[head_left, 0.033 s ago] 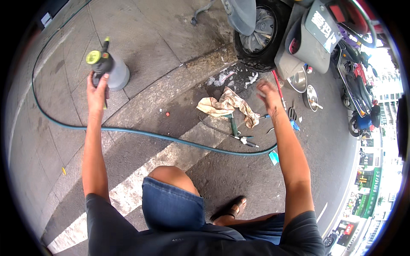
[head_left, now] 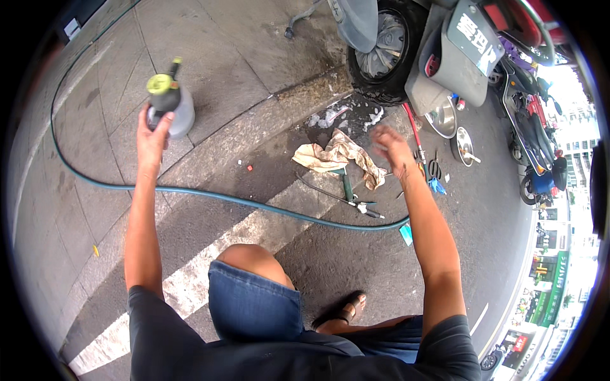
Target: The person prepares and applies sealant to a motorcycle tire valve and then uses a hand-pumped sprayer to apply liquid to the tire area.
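Observation:
My left hand [head_left: 153,136] grips a translucent spray bottle [head_left: 180,119] with a dark top and a yellow-green cap at the left. My right hand [head_left: 392,148] hangs blurred, with loosely bent fingers and nothing visible in them, near a crumpled stained cloth [head_left: 330,155]. Around the cloth lie a dark green tool [head_left: 347,190] with a thin hose, a long red-handled tool [head_left: 412,127] and black scissors [head_left: 434,168].
A scooter's rear wheel [head_left: 385,51] stands at the top centre, above a wet patch. Metal bowls [head_left: 462,146] sit to its right. A blue hose [head_left: 267,208] curves across pavement and road. Parked scooters [head_left: 530,127] line the right; a light-blue item [head_left: 406,235] lies below the hose.
My left hand and the spray bottle have moved a little to the right. My right hand has shifted slightly left, toward the cloth.

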`<state>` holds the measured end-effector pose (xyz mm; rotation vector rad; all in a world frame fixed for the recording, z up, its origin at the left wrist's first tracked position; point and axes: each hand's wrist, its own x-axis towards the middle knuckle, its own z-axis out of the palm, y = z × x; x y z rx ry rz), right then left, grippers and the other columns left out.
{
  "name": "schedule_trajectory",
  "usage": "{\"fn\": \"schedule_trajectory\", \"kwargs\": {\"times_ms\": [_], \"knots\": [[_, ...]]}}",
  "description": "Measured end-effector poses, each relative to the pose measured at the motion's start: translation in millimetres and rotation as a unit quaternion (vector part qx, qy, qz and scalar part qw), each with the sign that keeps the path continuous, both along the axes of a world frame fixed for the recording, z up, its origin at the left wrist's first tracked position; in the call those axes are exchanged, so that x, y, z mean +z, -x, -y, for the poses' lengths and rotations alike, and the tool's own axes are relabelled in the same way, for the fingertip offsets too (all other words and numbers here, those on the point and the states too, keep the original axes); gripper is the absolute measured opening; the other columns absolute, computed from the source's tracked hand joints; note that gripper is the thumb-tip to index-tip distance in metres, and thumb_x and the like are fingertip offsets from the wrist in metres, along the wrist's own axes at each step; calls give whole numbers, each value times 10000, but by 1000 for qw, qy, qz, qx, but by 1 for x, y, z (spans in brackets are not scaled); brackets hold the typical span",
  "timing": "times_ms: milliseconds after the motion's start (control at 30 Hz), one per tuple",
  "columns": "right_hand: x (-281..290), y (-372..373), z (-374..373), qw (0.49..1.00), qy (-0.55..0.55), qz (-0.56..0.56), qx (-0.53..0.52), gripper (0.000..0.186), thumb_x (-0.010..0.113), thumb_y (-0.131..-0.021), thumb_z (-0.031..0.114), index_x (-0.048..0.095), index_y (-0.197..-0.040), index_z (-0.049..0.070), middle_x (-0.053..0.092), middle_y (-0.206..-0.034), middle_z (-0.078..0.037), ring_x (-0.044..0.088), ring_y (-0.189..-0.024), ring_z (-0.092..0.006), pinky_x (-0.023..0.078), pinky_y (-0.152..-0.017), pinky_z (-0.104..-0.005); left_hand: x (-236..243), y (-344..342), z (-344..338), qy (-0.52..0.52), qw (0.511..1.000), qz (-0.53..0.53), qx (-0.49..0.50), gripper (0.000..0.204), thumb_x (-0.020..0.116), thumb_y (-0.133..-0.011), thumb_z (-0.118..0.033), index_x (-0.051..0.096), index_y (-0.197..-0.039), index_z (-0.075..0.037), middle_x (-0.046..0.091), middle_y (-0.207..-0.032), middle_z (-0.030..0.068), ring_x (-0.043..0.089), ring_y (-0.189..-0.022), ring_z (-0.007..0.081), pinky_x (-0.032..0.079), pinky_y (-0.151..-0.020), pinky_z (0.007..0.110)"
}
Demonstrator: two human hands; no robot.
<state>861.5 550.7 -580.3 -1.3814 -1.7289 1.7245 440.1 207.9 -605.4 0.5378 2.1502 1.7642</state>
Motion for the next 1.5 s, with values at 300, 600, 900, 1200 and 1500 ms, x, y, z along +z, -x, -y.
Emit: {"fn": "schedule_trajectory", "kwargs": {"times_ms": [300, 600, 900, 1200, 1500], "knots": [[100, -21, 122, 942, -220, -1, 252, 422, 572, -917, 287, 510, -1253, 39, 594, -1158, -125, 586, -1002, -173, 455, -874, -315, 70, -177, -35, 59, 943, -21, -327, 766, 744, -749, -278, 370, -1354, 4, 560, -734, 26, 454, -499, 67, 365, -429, 224], [168, -115, 96, 956, -280, 3, 83, 362, 639, -875, 303, 594, -1073, 3, 615, -859, -77, 580, -828, -150, 452, -759, -287, 91, -400, -159, 76, 844, -196, -493, 755, 708, -744, -389, 399, -1326, -20, 632, -1069, 220, 631, -982, 325, 486, -865, 385], [120, -165, 94, 946, -306, 103, -20, 241, 623, -880, 258, 601, -774, 43, 521, -527, 6, 482, -454, -72, 379, -454, -244, 14, -568, -137, 39, 911, 87, -402, 989, 669, -772, -313, 17, -1449, -3, 489, -1266, 279, 519, -1137, 427, 402, -975, 420], [245, -213, 111, 964, -262, 28, -29, 297, 548, -943, 312, 598, -825, 44, 417, -474, 40, 379, -371, -46, 310, -389, -195, -11, -529, -137, -101, 835, 148, -520, 846, 717, -755, -473, 372, -1334, 38, 648, -829, 109, 637, -806, 189, 494, -698, 305], [161, -257, 98, 932, -328, 125, -86, 362, 544, -945, 305, 507, -686, 54, 434, -508, 20, 413, -393, -56, 348, -391, -232, -41, -528, -211, -81, 754, -266, -595, 833, 818, -609, -255, 400, -1309, -83, 404, -1350, 146, 391, -1271, 354, 348, -1046, 446]]}}
